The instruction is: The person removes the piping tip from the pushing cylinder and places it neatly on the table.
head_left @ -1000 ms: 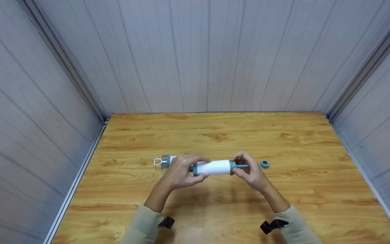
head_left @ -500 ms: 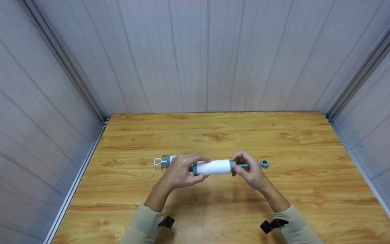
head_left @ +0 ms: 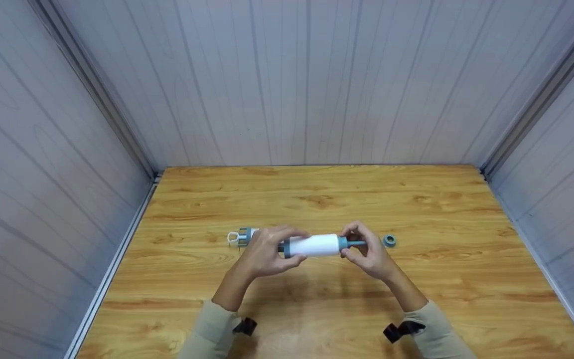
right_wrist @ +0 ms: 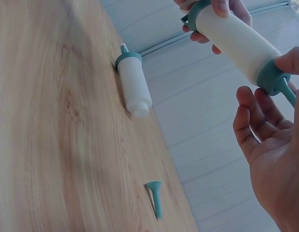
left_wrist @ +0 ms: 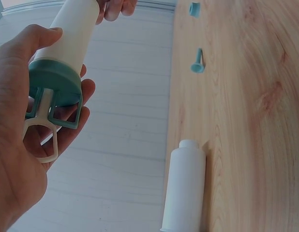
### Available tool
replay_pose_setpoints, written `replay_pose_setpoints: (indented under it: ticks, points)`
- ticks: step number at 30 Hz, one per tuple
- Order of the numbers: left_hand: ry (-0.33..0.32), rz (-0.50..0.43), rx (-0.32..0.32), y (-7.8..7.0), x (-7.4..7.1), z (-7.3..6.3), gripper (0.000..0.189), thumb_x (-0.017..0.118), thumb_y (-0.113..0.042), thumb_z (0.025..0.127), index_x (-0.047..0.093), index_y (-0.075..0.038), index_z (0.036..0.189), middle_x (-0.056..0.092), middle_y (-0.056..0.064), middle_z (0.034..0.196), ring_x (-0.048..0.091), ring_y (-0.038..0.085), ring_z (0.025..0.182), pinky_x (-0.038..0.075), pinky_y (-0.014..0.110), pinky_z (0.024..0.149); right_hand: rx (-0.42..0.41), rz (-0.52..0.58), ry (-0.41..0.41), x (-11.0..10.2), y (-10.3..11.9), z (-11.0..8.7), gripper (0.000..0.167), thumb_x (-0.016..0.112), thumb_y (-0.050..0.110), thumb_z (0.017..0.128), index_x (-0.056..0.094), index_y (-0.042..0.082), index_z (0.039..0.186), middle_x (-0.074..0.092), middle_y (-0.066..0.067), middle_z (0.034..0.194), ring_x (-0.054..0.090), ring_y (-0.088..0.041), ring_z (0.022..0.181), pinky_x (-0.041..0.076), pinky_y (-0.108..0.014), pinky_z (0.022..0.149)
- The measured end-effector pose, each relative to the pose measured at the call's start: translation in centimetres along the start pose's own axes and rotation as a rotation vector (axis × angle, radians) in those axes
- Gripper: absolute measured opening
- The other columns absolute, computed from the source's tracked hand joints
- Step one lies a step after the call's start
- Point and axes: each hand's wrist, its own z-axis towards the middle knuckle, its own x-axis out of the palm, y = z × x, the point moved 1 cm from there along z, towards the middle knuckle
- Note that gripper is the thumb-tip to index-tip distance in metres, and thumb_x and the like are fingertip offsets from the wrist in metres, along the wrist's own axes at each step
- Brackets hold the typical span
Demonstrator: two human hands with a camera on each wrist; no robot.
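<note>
Item: white lying tube (left_wrist: 183, 188), on its side on the table (head_left: 317, 194), beyond the left hand, which partly covers it in the head view; neck bare, pointing toward the right-hand side, apparently so laid to line up with the loose parts.

Item: left hand (head_left: 269, 252), curled round the collar end of the held tube, thumb along the barrel; a grip that seems meant to steady it.

Item: held tube (head_left: 315, 246), raised off the table between the two hands, roughly level, probably held crosswise to give each hand one end. Its white pull handle (left_wrist: 44, 105) sits in the hollow of the left palm.

Item: loose teal nozzle (left_wrist: 198, 67), on the table between the lying tube and the ring; hidden in the head view behind the held work.

Item: fitted teal nozzle (right_wrist: 269, 78), at the held tube's far end from the left hand, pointing into the right hand.

Item: right hand (head_left: 369, 254), pinching the fitted nozzle at its base between thumb and fingers, likely for fine control.

Item: teal ring (head_left: 389, 241), on the table just right of the right hand, untouched.

Count: tubes, two; nozzles, two; rings, one; hands, two.
</note>
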Motion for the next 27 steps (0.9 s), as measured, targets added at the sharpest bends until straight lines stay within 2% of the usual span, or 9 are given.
replay_pose_setpoints:
  ticks: [4, 7, 13, 15, 22, 27]
  points:
    - [0.008, -0.001, -0.01, -0.03, -0.04, -0.04, 0.036, 0.088, -0.029, 0.094, 0.082, -0.016, 0.127, 0.087, 0.007, 0.117, 0.081, 0.022, 0.09, 0.066, 0.033, 0.075, 0.023, 0.003, -0.001, 0.01, 0.1, 0.03, 0.027, 0.058, -0.02, 0.097, 0.053, -0.018, 0.124, 0.069, 0.009, 0.121, 0.072, -0.004, 0.1, 0.066, -0.025, 0.08]
    - [0.016, 0.001, -0.014, -0.05, -0.06, -0.06, 0.037, 0.088, -0.029, 0.095, 0.082, -0.016, 0.129, 0.087, 0.007, 0.119, 0.082, 0.022, 0.092, 0.065, 0.033, 0.076, 0.045, 0.005, -0.012, 0.02, 0.07, 0.04, 0.022, 0.055, -0.017, 0.101, 0.054, -0.017, 0.123, 0.071, 0.011, 0.114, 0.072, -0.003, 0.092, 0.066, -0.026, 0.077]
    - [0.023, -0.007, -0.007, 0.08, 0.01, -0.11, 0.041, 0.087, -0.028, 0.097, 0.083, -0.023, 0.137, 0.086, 0.009, 0.115, 0.072, 0.016, 0.079, 0.051, 0.02, 0.068, 0.074, -0.007, -0.035, 0.16, 0.19, 0.13, 0.015, 0.053, -0.016, 0.106, 0.054, -0.016, 0.121, 0.071, 0.013, 0.104, 0.067, -0.002, 0.084, 0.061, -0.022, 0.071]
    - [0.025, -0.01, -0.011, 0.11, 0.06, -0.15, 0.041, 0.087, -0.028, 0.097, 0.083, -0.025, 0.138, 0.086, 0.01, 0.114, 0.07, 0.015, 0.078, 0.048, 0.019, 0.066, 0.077, -0.007, -0.036, 0.19, 0.23, 0.11, 0.015, 0.053, -0.016, 0.106, 0.054, -0.016, 0.121, 0.072, 0.013, 0.104, 0.066, -0.002, 0.083, 0.061, -0.022, 0.071]
    - [0.019, 0.003, -0.004, 0.06, 0.06, -0.16, 0.042, 0.087, -0.029, 0.097, 0.083, -0.024, 0.138, 0.086, 0.011, 0.116, 0.074, 0.019, 0.081, 0.051, 0.021, 0.068, 0.06, 0.004, -0.033, 0.09, 0.02, 0.03, 0.019, 0.055, -0.017, 0.104, 0.055, -0.017, 0.123, 0.071, 0.011, 0.108, 0.069, -0.004, 0.086, 0.063, -0.024, 0.072]
    - [0.018, 0.011, -0.003, 0.05, 0.04, -0.15, 0.042, 0.086, -0.029, 0.097, 0.083, -0.024, 0.138, 0.086, 0.011, 0.117, 0.076, 0.02, 0.083, 0.053, 0.022, 0.069, 0.024, -0.001, -0.025, 0.05, -0.03, 0.01, 0.025, 0.058, -0.02, 0.099, 0.055, -0.017, 0.124, 0.07, 0.009, 0.116, 0.07, -0.005, 0.094, 0.064, -0.024, 0.077]
